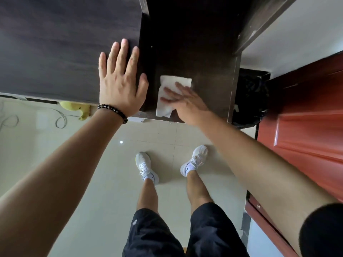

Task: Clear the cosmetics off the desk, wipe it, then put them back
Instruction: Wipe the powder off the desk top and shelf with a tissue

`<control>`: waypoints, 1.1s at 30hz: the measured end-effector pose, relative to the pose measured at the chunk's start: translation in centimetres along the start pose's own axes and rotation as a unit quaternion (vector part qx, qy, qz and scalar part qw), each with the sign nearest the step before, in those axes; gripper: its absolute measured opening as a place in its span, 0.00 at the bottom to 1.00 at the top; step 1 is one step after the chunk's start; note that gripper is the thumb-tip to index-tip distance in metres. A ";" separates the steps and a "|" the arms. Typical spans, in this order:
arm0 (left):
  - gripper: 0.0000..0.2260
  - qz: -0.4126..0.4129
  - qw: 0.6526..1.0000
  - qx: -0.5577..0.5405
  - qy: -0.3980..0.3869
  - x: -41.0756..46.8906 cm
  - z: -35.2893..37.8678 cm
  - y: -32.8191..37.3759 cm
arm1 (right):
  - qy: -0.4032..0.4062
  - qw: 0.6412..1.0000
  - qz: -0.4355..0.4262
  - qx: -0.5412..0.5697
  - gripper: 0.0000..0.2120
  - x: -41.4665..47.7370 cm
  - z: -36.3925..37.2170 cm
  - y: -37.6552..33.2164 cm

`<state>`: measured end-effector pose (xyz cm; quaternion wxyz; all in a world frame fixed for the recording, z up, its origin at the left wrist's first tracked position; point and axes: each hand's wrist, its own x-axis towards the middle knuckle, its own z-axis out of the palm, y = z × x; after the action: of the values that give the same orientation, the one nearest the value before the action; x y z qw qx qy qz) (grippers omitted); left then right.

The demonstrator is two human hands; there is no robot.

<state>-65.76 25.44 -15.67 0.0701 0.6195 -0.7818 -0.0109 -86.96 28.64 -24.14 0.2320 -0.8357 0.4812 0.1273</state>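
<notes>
My right hand (183,102) presses flat, fingers straight, on a white paper towel (167,93) lying on the lower dark wooden desk surface (207,71), close to its front edge. My left hand (120,80) rests flat with fingers spread on the higher dark surface (55,43) to the left, at its right edge. A beaded bracelet (113,112) sits on my left wrist. No cosmetics show in this view.
A black bag (250,97) sits in the gap right of the desk, beside a red door (306,117). A yellow object (74,108) and white cables (37,117) lie under the left surface. My legs and white shoes stand on pale floor tiles (111,164).
</notes>
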 end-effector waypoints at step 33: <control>0.27 0.041 0.965 -0.097 -0.239 -7.0 8.1 4.7 | 0.054 0.982 0.182 0.019 0.31 -8.0 2.5 8.7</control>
<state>-69.72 32.80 -23.87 -0.0582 0.5562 -0.7960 -0.2314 -98.51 32.18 -25.09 0.1943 -0.7350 0.6397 0.1130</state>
